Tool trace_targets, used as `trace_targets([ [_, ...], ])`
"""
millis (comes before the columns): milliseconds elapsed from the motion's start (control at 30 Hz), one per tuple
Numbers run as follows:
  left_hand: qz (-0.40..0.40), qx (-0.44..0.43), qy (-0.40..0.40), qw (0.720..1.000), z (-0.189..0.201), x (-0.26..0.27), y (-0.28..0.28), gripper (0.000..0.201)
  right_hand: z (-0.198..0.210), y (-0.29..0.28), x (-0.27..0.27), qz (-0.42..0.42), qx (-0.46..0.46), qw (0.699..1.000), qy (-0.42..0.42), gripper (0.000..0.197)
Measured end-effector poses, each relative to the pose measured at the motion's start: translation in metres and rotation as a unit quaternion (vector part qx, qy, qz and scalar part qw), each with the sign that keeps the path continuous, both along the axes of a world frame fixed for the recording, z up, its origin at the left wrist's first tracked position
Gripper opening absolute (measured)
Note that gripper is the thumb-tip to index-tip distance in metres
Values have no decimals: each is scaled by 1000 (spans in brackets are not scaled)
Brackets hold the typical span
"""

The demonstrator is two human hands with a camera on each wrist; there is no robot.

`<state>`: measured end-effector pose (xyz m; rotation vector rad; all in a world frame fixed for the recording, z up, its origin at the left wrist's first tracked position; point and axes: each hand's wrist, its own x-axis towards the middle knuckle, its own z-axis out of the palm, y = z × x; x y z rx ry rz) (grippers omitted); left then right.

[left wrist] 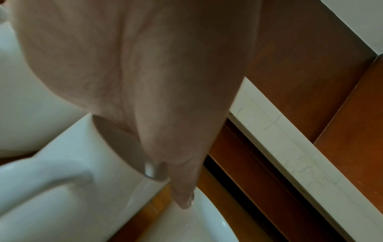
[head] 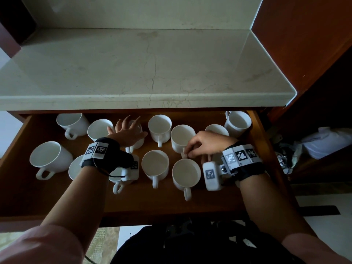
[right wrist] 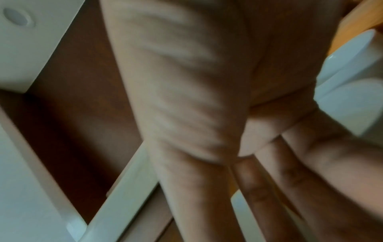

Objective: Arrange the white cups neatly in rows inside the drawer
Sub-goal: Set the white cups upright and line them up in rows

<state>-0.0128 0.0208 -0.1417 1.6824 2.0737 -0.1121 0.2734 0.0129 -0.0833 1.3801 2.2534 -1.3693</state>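
Several white handled cups stand loosely spread in the open wooden drawer [head: 190, 204]. My left hand [head: 127, 130] lies spread over the top of a back-row cup [head: 138, 143], fingers pointing to the drawer's back. In the left wrist view the palm [left wrist: 145, 81] covers that cup's rim [left wrist: 72, 163], and one fingertip touches a neighbouring cup [left wrist: 207, 216]. My right hand [head: 192, 151] pinches the handle of a cup [head: 181, 136] right of centre. The right wrist view is blurred and shows curled fingers [right wrist: 269, 188] beside a white cup [right wrist: 352, 81].
A pale marble counter [head: 152, 73] overhangs the drawer's back edge. A dark wooden cabinet side [head: 304, 44] rises on the right, with white bags [head: 323, 141] on the floor beside it. A black bag [head: 190, 244] sits below the drawer front. Bare drawer floor shows at the front.
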Motion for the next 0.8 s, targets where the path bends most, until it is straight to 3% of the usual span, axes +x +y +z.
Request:
trace_targets([
  [200,-11,17,-8,1000,8,5,-1,74,6,21,43,-163,163,971,71,8],
  [367,-61,18,-18,998,16,27,1,76,-5,30,67,-161,234,958,44,23],
  [467,-79,-5,-51,996,22,50,3,78,-8,32,71,-163,246,955,24,33],
  [600,-113,-23,-39,993,32,77,6,82,-9,35,73,-178,230,957,-13,35],
  [800,-90,-42,-45,994,25,84,1,81,-16,42,73,-176,180,961,-117,38],
])
